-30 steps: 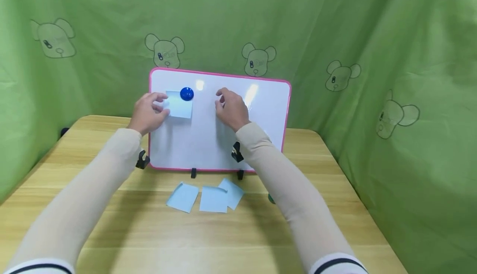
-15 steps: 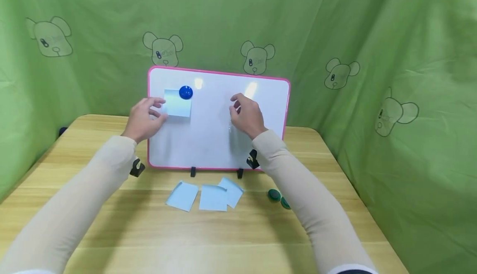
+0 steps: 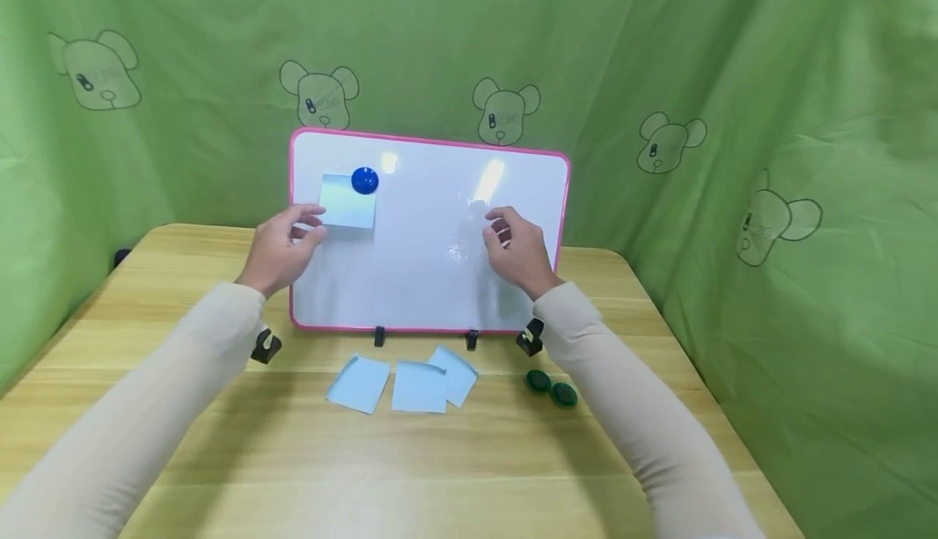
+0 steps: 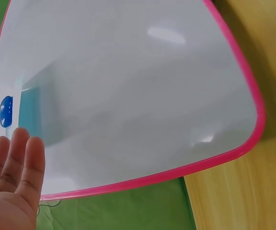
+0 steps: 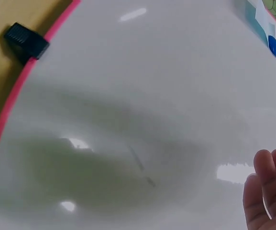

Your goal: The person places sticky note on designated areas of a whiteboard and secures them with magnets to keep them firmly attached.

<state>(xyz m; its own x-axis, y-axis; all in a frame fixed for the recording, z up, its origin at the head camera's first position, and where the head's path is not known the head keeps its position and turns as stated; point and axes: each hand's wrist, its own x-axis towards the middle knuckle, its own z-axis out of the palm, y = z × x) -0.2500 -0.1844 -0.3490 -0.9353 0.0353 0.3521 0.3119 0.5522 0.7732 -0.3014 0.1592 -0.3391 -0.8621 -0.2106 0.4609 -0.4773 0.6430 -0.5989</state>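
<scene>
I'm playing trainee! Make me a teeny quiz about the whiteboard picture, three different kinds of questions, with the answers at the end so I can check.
1. Count: how many loose blue notes lie on the table?

2. True or false: the shiny blue disc covers the top right corner of the stuck-up note, seen from the head camera.

3. Pick one: which is nearer to that note on the whiteboard?
A. the person's right hand
B. the person's left hand

Key: 1. Three; 2. True; 3. B
</scene>
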